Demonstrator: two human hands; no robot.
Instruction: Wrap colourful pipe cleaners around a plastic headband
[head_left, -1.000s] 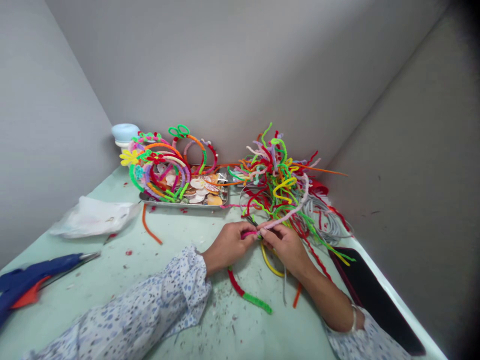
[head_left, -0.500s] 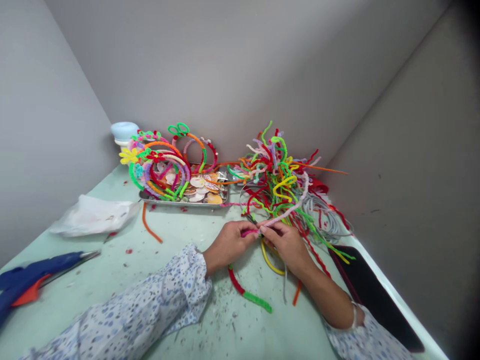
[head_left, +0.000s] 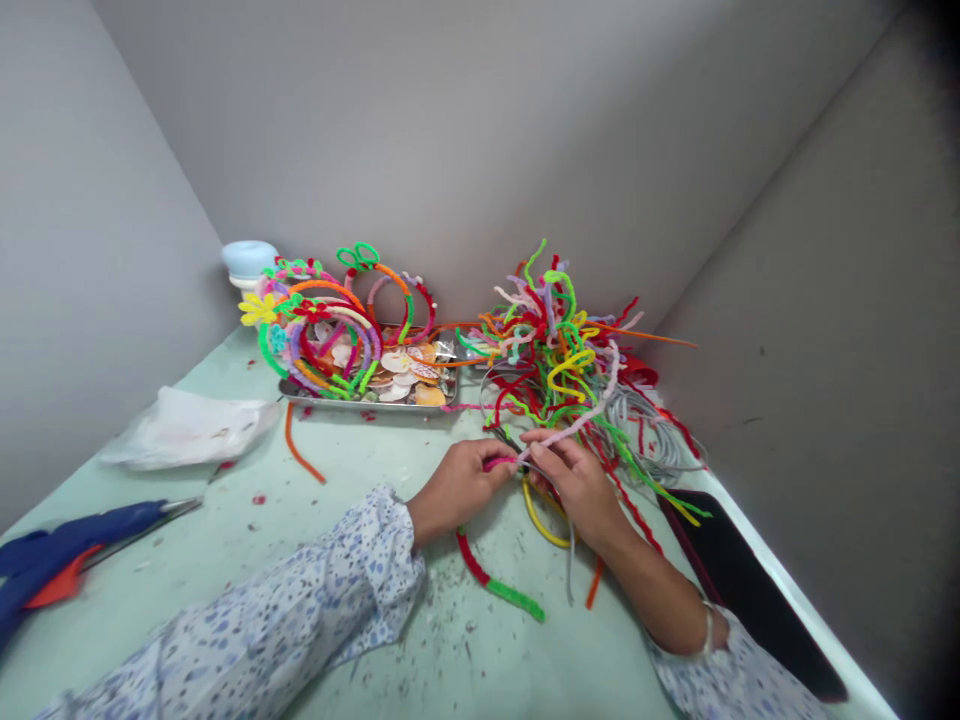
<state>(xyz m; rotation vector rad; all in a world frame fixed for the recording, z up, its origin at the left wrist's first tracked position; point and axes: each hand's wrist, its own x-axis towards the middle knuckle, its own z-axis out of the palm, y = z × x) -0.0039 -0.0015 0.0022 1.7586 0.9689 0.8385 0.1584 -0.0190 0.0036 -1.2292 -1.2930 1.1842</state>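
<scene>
My left hand (head_left: 457, 490) is closed, pinching the pink-wrapped stretch of a headband wire (head_left: 498, 463) between thumb and fingers. From below that hand a red and green fuzzy-wrapped length (head_left: 516, 600) of it curves onto the table. Close beside, my right hand (head_left: 579, 488) pinches a pale pink pipe cleaner (head_left: 604, 400) at the wire, and its free end arcs up towards the back. A bare grey wire end (head_left: 571, 575) hangs below the right hand. Under the right fingers lies a yellow loop (head_left: 538, 528), partly hidden.
A metal tray (head_left: 360, 404) holds shell pieces and several finished headbands (head_left: 322, 340). Behind my hands lie a pipe cleaner heap (head_left: 555, 330) and a grey wire coil (head_left: 660, 450). A blue glue gun (head_left: 82, 535), plastic bag (head_left: 195, 430) and black flat device (head_left: 757, 590) flank them.
The right hand's fingers have shifted and lifted slightly around the pale pink pipe cleaner near the pinch point. The left hand keeps its hold in nearly the same place.
</scene>
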